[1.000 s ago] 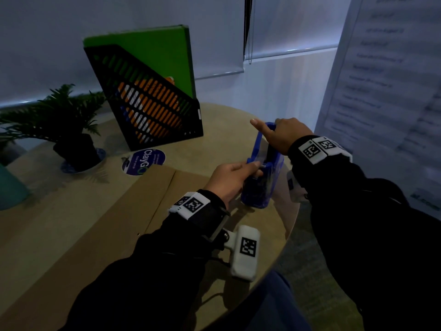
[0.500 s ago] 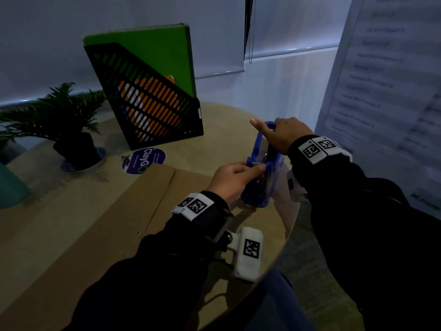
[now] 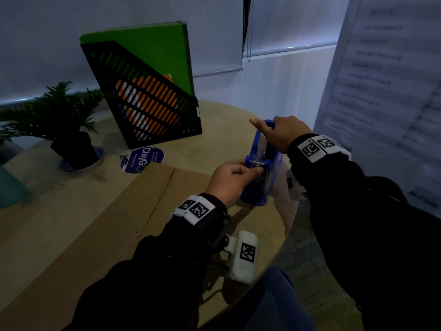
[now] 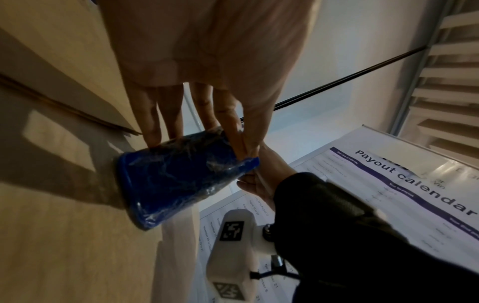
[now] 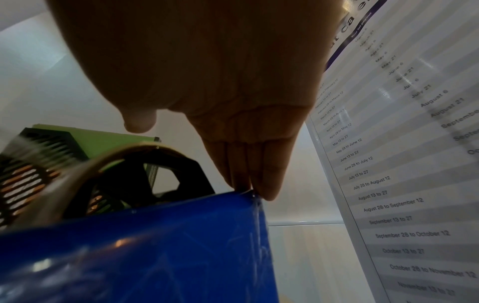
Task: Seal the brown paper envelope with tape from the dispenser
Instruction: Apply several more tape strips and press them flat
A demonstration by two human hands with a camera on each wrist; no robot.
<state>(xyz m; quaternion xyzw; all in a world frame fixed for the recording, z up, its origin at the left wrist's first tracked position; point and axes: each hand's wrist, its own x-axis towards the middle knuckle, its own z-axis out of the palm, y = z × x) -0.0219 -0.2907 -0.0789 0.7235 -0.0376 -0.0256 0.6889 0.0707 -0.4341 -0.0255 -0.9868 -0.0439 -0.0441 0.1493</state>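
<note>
Left hand (image 3: pixel 230 179) pinches tape at dispenser (image 3: pixel 262 163) cutter; right hand (image 3: pixel 284 132) grips top; roll (image 5: pixel 85 170) only in right-wrist view.

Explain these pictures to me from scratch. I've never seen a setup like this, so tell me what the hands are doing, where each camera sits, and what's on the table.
No machine here: a person works with bare hands, wearing three cameras. The wide picture comes from the head; the other two look along each wrist toward the fingers. The white tagged blocks on the wrists are those cameras.

The right hand grips the top of a blue tape dispenser standing near the round table's edge. The left hand pinches at the dispenser's metal cutter, apparently at the tape's end; the tape itself is too clear to see.

The brown paper envelope lies flat beside the left arm. Behind it stand a black file holder with a green folder, a potted plant and a round sticker.
</note>
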